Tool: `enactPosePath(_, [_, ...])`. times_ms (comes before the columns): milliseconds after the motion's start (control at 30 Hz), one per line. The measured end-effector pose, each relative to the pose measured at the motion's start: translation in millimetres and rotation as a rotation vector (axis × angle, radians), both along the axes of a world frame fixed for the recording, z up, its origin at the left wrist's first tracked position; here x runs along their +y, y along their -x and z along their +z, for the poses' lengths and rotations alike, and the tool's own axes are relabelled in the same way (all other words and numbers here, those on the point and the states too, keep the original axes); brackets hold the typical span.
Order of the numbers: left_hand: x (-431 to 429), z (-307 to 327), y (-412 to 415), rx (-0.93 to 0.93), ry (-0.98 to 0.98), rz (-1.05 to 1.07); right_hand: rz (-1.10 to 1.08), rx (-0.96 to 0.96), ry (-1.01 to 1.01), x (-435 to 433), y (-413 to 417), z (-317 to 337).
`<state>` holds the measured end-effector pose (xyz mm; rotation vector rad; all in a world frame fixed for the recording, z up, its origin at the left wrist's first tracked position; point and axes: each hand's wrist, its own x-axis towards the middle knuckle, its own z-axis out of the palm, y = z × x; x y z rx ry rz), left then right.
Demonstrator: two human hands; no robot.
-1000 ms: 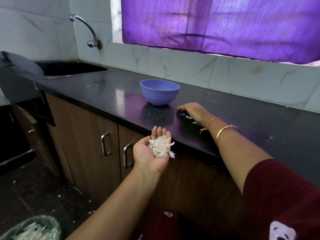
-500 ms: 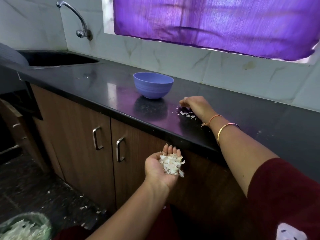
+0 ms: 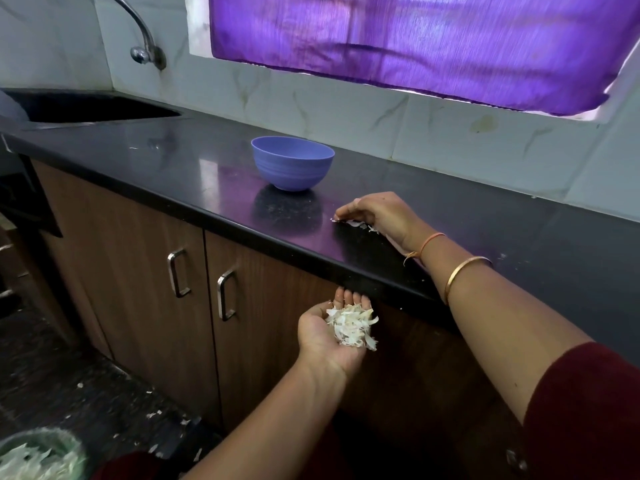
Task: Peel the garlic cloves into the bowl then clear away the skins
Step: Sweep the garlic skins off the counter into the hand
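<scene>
**Skins nearly gathered, bin not yet fed**

Peeling looks finished, as a judgement: no unpeeled cloves or bulbs show anywhere on the black polished stone worktop (image 3: 519,244). The round lilac-blue plastic bowl (image 3: 292,162) stands on it towards the far side. Its inside is hidden from this angle, so the peeled cloves cannot be confirmed.

Clearing is the step in hand. The left hand (image 3: 329,337) is held palm up, just below the near edge of the worktop. Its fingers are loosely straight and cupped under a heap of pale papery garlic skins (image 3: 351,327). The right hand (image 3: 375,214) rests on the worktop to the right of the bowl, arched over the last few white skin scraps (image 3: 360,225). Its fingers curl down onto them, but whether they pinch any or only rake them cannot be told.

What seems left is to bring those scraps to the heap and drop the lot into the green round waste bin (image 3: 38,455). The bin sits at the near left and already holds skins. The flecks strewn on the dark speckled floor (image 3: 104,393) also need picking up.

Counted:
- one bowl
- one bin
- one heap in the palm
- one small cluster of scraps on the worktop, a handful of pieces at most
- floor flecks too many and too small to count
</scene>
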<state>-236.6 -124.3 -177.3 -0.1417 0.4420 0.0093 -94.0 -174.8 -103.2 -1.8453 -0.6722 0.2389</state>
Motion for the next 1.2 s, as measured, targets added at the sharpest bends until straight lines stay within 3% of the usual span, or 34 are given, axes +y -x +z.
enactPosePath(267, [6.7,0.5,-0.3,-0.048,-0.025,-0.099,0.094,0.040,-0.056,-8.6,20.3,-0.1])
enactPosePath(533, [2.8,4.8,0.6,-0.019,-0.052,-0.010,0.218,0.132,-0.185,-14.4,43.0,-3.1])
enactPosePath(733, [-0.6,4.5,-3.1,0.010,-0.072,0.046,0.031,0.125,-0.239,-10.3,41.7,0.5])
enactPosePath(1200, [13.3,0.4,-3.2,0.023,-0.009,0.069,-0.041,0.055,-0.226,-9.4,44.8,-1.8])
